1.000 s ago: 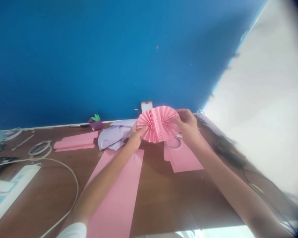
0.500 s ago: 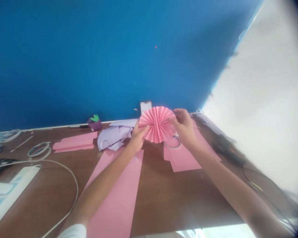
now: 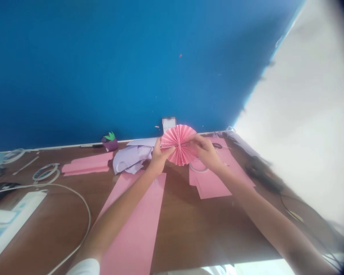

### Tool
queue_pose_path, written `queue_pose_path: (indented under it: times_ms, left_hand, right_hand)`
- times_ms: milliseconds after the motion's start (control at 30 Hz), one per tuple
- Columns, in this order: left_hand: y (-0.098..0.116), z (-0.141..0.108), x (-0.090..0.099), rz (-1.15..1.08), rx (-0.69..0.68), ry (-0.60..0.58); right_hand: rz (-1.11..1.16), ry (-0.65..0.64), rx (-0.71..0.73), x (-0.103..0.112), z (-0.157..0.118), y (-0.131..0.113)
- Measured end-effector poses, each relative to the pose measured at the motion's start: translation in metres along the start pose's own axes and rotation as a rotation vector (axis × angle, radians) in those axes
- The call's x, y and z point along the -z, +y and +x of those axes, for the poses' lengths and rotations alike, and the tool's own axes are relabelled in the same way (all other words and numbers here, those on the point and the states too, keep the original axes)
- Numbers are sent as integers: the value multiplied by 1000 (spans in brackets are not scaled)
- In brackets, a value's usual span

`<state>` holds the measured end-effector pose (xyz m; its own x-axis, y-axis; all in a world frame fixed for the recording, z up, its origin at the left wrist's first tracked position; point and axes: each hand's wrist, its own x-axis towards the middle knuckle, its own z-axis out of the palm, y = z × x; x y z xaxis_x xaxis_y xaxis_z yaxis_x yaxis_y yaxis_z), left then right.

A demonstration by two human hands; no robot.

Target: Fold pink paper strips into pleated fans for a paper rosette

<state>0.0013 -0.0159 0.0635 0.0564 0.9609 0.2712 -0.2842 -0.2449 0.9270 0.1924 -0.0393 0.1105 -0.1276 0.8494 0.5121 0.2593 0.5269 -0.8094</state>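
Note:
A round pink pleated paper fan (image 3: pixel 180 133) is held up above the far part of the table, its folds spreading from the centre. My left hand (image 3: pixel 159 157) grips its left side, thumb on the front. My right hand (image 3: pixel 205 149) is closed on its right side, with the fingers lying over the pleats near the middle. Beneath the right hand, a roll of tape (image 3: pixel 199 170) rests on pink sheets (image 3: pixel 213 185). A long pink sheet (image 3: pixel 140 221) lies under my left forearm.
Crumpled lilac paper (image 3: pixel 130 158), folded pink paper (image 3: pixel 87 164) and a small purple pot (image 3: pixel 110 142) stand along the back. At left are tape rings (image 3: pixel 46 172), a white power strip (image 3: pixel 15 225) and a looping cable (image 3: pixel 88 219). A dark tool (image 3: pixel 263 175) lies at right.
My right hand has moved left and inward over the fan, towards its centre. Dark scissor handles now show behind that hand. My left hand still holds the fan in nearly the same place.

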Motion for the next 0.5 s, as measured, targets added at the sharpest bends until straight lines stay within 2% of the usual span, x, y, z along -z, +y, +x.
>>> queue_pose_path:
  times_ms: [200,367,500]
  left_hand:
    - [7,-2,-3,14,-42,-20]
    - [8,-2,-2,45,-37,-45]
    - [8,-3,-2,80,-31,-64]
  right_hand:
    - [7,-7,31,-1,0,-3]
    - [-9,6,-32,1,1,2]
    - [-42,0,-24,2,2,2]
